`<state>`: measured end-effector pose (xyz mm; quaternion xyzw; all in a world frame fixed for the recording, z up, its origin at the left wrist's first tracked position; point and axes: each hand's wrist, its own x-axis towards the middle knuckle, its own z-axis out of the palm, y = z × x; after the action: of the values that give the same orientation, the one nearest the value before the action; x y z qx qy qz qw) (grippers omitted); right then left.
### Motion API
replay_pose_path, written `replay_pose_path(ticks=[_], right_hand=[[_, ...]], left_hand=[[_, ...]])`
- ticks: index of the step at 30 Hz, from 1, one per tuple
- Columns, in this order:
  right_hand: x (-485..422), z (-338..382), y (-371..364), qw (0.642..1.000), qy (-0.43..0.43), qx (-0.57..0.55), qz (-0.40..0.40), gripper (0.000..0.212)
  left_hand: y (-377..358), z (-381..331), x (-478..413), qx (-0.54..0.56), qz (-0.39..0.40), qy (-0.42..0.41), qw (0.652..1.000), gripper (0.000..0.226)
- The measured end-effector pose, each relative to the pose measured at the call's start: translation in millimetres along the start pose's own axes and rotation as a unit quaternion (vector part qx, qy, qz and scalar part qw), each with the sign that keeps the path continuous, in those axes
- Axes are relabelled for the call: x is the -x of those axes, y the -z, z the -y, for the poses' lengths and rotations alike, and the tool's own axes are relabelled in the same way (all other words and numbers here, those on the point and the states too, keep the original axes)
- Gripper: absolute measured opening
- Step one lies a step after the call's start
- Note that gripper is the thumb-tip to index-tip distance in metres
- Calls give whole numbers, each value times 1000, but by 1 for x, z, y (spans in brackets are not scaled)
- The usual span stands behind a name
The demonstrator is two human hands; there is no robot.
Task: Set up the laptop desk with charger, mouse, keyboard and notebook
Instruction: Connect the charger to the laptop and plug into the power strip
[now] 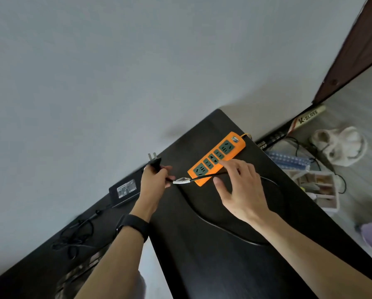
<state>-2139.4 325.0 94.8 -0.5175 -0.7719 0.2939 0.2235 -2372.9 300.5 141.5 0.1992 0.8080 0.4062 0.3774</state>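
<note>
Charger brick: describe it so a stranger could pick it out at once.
On the dark desk, look along the far edge by the grey wall, just left of the left hand gripping the plug. The charger brick lies flat there: a black block with a white label, unlike the orange power strip further right.

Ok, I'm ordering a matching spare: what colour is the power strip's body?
The power strip is orange, with dark green sockets; head view.

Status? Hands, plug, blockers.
Left hand grips plug, prongs up. Right hand open, fingers on strip. Cable crosses strip's near end.
</note>
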Motion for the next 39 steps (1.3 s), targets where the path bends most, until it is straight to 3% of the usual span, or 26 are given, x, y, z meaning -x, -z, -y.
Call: replay_pose_path(ticks=[3, 6, 8, 10, 11, 14, 18, 20, 23, 27, 30, 33, 39], right_hand=[[14, 4, -2, 996, 36, 52, 67, 46], [31, 5, -7, 988, 49, 64, 135, 39], [45, 5, -14, 982, 58, 76, 164, 41], [60, 2, -23, 977, 62, 94, 183, 45], [65, 0, -27, 977, 61, 100, 180, 46], [69, -3, -32, 984, 48, 98, 143, 41], [59, -9, -42, 994, 53, 54, 85, 32], [49, -11, -48, 997, 52, 32, 48, 42], [24, -18, -54, 993, 62, 95, -27, 64], [1, -24, -67, 980, 34, 194, -8, 77], [1, -28, -77, 978, 27, 208, -12, 81], [0, -27, -78, 978, 28, 207, -16, 83], [2, -22, -76, 979, 22, 203, -6, 84]], left_hand=[[16, 0, 14, -46, 12, -69, 996, 30], [29, 2, 27, -77, 42, -81, 993, 43], [33, 4, 31, -84, 56, -74, 992, 40], [33, 8, 34, -90, 54, -66, 992, 21], [31, 9, 33, -97, 48, -63, 992, 9], [23, 14, 26, -205, 26, -112, 972, 25], [14, 12, 25, -239, 7, -160, 958, 13], [12, 12, 26, -239, 2, -179, 954, 9], [5, 17, 27, -293, 34, -210, 932, 5], [-7, 26, 22, -385, 64, -265, 881, 11], [-17, 29, 18, -421, 68, -290, 857, 17], [-18, 33, 15, -420, 58, -301, 854, 18], [-15, 46, 18, -375, 38, -282, 882, 14]])
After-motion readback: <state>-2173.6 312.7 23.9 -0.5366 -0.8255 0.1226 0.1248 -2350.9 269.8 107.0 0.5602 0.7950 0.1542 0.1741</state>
